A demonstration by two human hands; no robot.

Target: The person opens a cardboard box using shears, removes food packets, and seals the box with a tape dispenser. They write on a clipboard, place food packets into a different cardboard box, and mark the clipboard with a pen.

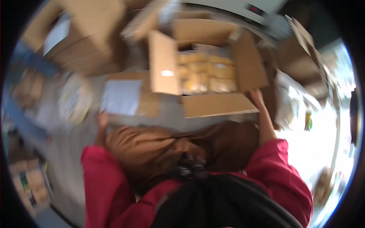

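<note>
An open cardboard box (220,104) stands in front of my knees with its flaps folded outward. Inside it are several yellowish packs (205,72) in clear wrapping, set in rows. My right hand (256,97) is at the box's near right corner, where the right and front flaps meet; motion smears its fingers. To the left of the box lies a flat cardboard piece (150,102) bearing a white paper sheet (121,97). My left hand (102,119) is by the near left corner of that piece. Blur hides whether it grips the edge.
Large cardboard boxes (85,49) stand at the back left, and another box (300,57) at the right. A tape-like roll (75,99) lies on the floor to the left. White plastic bags (289,102) are at the right. Another person's blue-clad leg (24,114) shows at far left.
</note>
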